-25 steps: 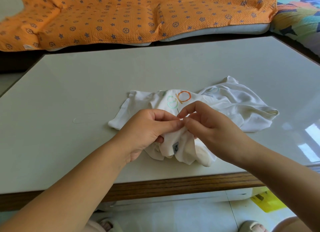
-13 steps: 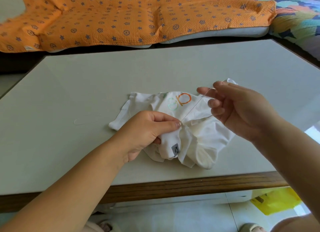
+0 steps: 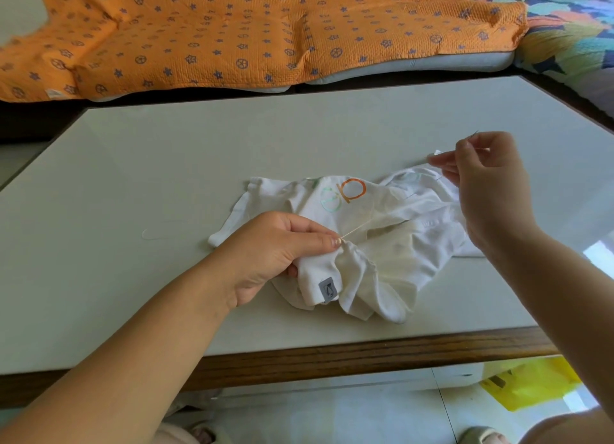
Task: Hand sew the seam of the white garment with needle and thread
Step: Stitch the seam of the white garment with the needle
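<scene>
Nearest to me, below the wooden front edge of the counter (image 3: 332,354), I see a yellow bag (image 3: 531,387) on the floor at the right. On the counter, close to the middle of its front edge, lies the white garment (image 3: 398,261). It is crumpled, and a small grey label (image 3: 327,289) sits on the fold that is turned toward me. The left hand (image 3: 275,247) grasps this gathered fold, with thumb and forefinger pinching the cloth at the place where the thread (image 3: 358,226) comes out. The thread runs from this pinch up and to the right across the garment. I cannot follow its further part against the white cloth. A loose strand (image 3: 149,236) lies on the counter to the left of the garment. Orange and green printed letters (image 3: 345,194) show on the far part of the garment. The right hand (image 3: 488,191) is raised over the right end of the garment, toward the right edge of the counter. Its thumb and forefinger pinch the needle (image 3: 473,135), whose thin tip stands out above them, and the other fingers are loosely spread. Behind the far edge an orange blanket (image 3: 232,31) with blue stars lies spread.
</scene>
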